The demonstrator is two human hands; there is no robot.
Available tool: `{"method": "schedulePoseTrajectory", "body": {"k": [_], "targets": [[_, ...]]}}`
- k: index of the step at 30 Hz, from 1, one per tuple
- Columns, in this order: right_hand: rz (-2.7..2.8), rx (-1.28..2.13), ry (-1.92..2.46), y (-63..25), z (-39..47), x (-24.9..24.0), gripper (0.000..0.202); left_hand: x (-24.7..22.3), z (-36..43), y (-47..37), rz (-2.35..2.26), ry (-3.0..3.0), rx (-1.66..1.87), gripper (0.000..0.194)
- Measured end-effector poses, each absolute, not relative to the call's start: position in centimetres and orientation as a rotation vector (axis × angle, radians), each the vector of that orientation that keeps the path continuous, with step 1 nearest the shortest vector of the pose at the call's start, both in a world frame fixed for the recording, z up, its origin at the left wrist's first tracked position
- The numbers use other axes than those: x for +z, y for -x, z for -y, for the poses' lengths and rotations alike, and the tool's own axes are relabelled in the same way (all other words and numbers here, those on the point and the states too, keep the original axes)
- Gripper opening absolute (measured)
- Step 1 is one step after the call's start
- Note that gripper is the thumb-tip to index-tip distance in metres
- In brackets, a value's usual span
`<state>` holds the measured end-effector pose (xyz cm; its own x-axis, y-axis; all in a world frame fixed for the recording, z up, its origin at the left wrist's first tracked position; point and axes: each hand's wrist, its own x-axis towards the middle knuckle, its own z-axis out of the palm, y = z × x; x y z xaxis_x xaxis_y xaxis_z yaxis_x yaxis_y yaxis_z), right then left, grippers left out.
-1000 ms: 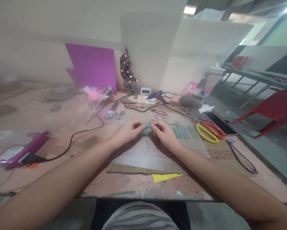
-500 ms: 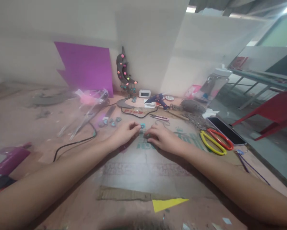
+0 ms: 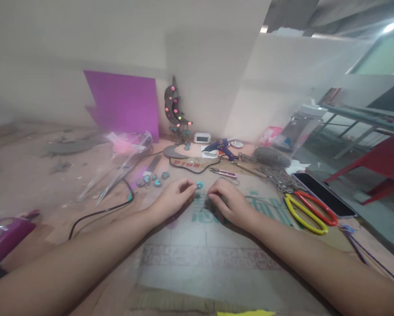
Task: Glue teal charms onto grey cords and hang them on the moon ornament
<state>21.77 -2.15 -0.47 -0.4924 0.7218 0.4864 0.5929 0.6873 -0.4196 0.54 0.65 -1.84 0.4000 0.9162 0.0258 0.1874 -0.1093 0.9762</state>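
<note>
My left hand (image 3: 180, 193) is closed in a pinch on a small turquoise flower-shaped piece (image 3: 200, 185), held at its fingertips above the printed board. A short way to the right, my right hand (image 3: 228, 199) has its thumb and fingers pressed together; anything between them is too small to make out. Beyond the left hand lie several small grey-and-turquoise pieces (image 3: 156, 181). Small thread snips (image 3: 223, 172) rest just past the right hand.
Pliers with yellow and red handles (image 3: 307, 213) and a phone (image 3: 325, 193) lie at right. Behind are a blue glue gun (image 3: 221, 148), a grey yarn ball (image 3: 271, 156) and a moon-shaped hanging (image 3: 175, 107). A black cable (image 3: 101, 210) curves at left near a purple tool (image 3: 11, 235).
The view has tilted up slightly, so the scene sits lower. My hands have drawn a little further apart, with the turquoise piece still in the left.
</note>
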Motion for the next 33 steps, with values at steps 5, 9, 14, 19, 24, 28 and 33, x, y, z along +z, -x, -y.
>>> {"method": "schedulePoseTrajectory", "body": {"k": [5,9,14,19,24,28,33], "targets": [[2.153,0.321,1.07,-21.8,1.56,-0.93,0.013,-1.28,-0.39,-0.7,-1.034,-1.569,0.831,0.029],[2.163,0.335,1.078,-21.68,1.41,-0.93,0.014,-1.3,-0.32,-0.74,-1.032,-1.575,0.831,0.029],[2.135,0.346,1.08,-21.83,1.5,-0.83,0.014,-1.59,-0.52,-0.74,-1.023,-1.592,0.857,0.029],[2.106,0.335,1.075,-22.03,1.28,-1.02,0.013,-1.47,-0.62,-0.73,-1.029,-1.615,0.863,0.029],[2.092,0.345,1.068,-21.97,1.2,-1.11,0.012,-1.58,-0.55,-0.69,-1.038,-1.566,0.859,0.028],[2.076,0.333,1.069,-21.91,1.35,-0.92,0.011,-1.83,-0.52,-0.73,-1.032,-1.514,0.861,0.03],[2.094,0.249,1.062,-22.02,1.85,-0.18,0.011,-1.68,-0.41,-0.85,-1.037,-1.501,0.862,0.031]]}}
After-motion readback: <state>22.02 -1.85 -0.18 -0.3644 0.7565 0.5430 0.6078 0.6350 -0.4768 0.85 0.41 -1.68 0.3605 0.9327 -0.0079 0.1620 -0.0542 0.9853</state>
